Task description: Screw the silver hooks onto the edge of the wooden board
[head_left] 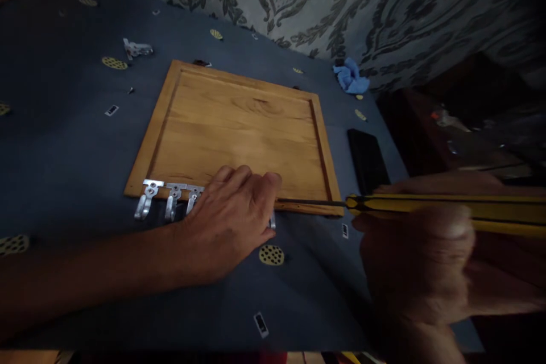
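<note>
My right hand (420,261) grips the yellow-and-black handle of a screwdriver (409,203), which lies almost level. Its thin dark shaft reaches left along the near edge of a wooden framed board (239,131), and the tip is hidden by my left hand (234,210). The fingers of my left hand are curled closed over that edge, around a metal hook (273,219) that shows only in part. Left of it, several silver hooks, one of them a metal hook (149,199) at the corner, sit on the same edge with screws in their plates.
A blue patterned cloth (77,170) covers the table. Beyond the board lie a loose metal hook (139,49) and a small screw (131,90). To the right are a crumpled blue cloth (352,75) and a flat black object (367,160). Patterned wallpaper (298,0) rises behind.
</note>
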Demonstrator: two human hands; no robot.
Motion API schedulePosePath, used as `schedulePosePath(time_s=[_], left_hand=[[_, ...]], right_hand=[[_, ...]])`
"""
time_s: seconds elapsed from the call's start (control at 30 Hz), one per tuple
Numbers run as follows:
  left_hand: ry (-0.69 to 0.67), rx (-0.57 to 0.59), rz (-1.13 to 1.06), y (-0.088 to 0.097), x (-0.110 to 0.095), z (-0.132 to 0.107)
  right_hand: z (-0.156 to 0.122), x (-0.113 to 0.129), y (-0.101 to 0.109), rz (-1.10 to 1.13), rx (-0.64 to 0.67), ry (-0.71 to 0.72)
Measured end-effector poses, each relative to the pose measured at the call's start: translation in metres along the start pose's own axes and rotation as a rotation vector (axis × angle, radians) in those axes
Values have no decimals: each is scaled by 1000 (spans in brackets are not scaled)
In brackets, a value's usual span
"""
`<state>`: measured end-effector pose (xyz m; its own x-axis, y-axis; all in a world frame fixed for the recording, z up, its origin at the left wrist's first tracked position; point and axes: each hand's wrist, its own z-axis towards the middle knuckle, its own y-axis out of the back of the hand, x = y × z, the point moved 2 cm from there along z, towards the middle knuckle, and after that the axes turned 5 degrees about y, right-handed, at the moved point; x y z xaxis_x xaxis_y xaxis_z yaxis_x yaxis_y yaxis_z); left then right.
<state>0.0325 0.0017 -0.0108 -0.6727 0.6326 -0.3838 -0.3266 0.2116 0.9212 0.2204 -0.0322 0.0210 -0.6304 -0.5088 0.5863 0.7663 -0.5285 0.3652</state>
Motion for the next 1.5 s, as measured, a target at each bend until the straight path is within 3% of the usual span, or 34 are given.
schedulePosePath(time_s=[0.13,0.47,0.87,1.07,1.2,1.27,1.4,1.5], left_hand=[[1,-10,-3,-1,1,0],[-36,-102,-10,-4,2,-2],[-30,-84,-8,-3,2,-1],[-35,-82,10,-3,1,-1],[-39,-98,0,-3,1,-2],[-44,-106,-8,-3,1,-1],[-24,-80,-10,-3,1,0],[-2,-40,-14,-2,0,0]], right_hand=[[2,-3,-4,60,-4,158],[1,-2,-8,107,87,178],[5,2,-2,94,176,95],[12,-1,7,166,392,-44],[15,-2,9,270,501,-2],[14,-1,6,204,464,28],[4,7,-5,-65,256,85],[-4,10,-8,-137,158,30]])
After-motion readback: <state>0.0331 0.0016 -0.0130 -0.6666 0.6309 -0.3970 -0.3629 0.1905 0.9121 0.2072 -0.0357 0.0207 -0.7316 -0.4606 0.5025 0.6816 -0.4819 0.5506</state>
